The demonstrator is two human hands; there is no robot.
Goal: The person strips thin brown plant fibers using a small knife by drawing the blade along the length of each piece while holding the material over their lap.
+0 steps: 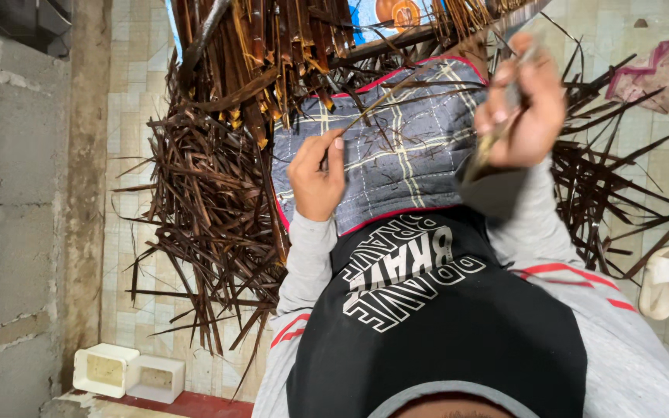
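Pinching a thin leaf rib (396,89), left hand (317,176); right hand (522,108) fisted on blurred tool (497,135).

The one camera sits on my head and looks steeply down my chest onto the checked cushion (396,147) across my lap, close in. Beyond the cushion it takes in the tiled floor (137,85), with a block wall (9,193) off to the cushion's left.
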